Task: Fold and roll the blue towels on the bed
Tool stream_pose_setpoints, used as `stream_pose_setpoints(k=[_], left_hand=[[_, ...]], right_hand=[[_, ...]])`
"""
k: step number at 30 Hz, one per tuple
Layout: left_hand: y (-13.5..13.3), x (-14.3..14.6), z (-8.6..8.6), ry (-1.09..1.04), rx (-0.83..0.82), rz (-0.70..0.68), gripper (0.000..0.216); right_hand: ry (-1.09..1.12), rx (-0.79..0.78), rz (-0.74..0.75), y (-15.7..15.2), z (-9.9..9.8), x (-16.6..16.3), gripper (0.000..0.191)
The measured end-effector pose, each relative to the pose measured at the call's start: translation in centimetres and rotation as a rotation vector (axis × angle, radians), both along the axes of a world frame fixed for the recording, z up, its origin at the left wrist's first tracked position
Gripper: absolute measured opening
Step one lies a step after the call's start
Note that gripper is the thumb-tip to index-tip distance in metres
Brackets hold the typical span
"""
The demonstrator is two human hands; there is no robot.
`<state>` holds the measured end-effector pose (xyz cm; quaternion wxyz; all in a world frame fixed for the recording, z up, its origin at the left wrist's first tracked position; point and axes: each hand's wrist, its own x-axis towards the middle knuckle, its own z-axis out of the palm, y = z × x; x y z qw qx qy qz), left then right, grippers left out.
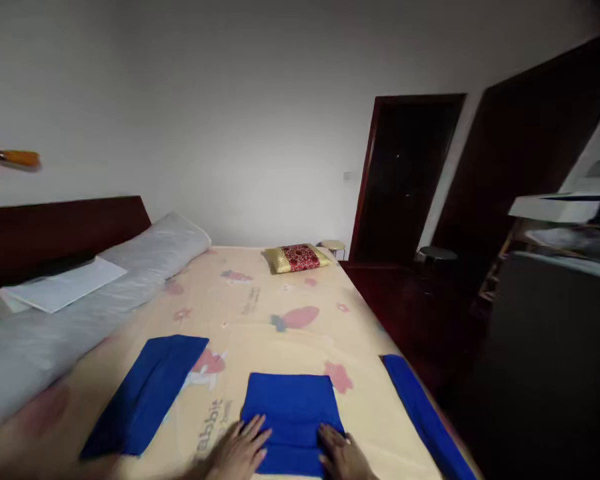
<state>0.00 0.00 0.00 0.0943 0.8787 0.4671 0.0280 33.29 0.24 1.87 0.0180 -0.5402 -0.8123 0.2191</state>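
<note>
A blue folded cloth (293,407) lies flat on the bed in front of me, roughly square, with a crease across its lower part. My left hand (243,448) rests on its left edge, fingers spread. On its right edge lies my right hand (344,453), fingers stretched out and partly in shadow. To the left is another blue folded cloth (147,393), long and set at a slant. A third blue cloth (425,413), narrow and strip-like, runs along the bed's right edge.
The bed (250,333) has a cream sheet with strawberry prints. A grey bolster (95,313) with white papers (65,283) lies along the headboard (65,230). A red and gold pillow (299,259) sits at the far end. Stools (437,253) and a dark cabinet (545,347) stand right.
</note>
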Motion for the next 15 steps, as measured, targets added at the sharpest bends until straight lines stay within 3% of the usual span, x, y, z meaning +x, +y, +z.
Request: stream_pose_setpoints(k=[4, 7, 11, 15], left_hand=[[0.8, -2.0, -0.1, 0.076, 0.134, 0.188, 0.045], [0.9, -1.4, 0.2, 0.049, 0.241, 0.214, 0.044], [0.2, 1.9, 0.4, -0.039, 0.247, 0.009, 0.041], [-0.8, 5.2, -0.7, -0.042, 0.101, -0.239, 0.058]], right_hand=[[-0.056, 0.068, -0.110, 0.7, 1.0, 1.4, 0.051], [-0.100, 0.131, -0.125, 0.6, 2.1, 0.5, 0.043], [-0.020, 0.134, -0.012, -0.2, 3.0, -1.9, 0.040], [0.090, -0.012, 0.185, -0.9, 2.1, -3.5, 0.055]])
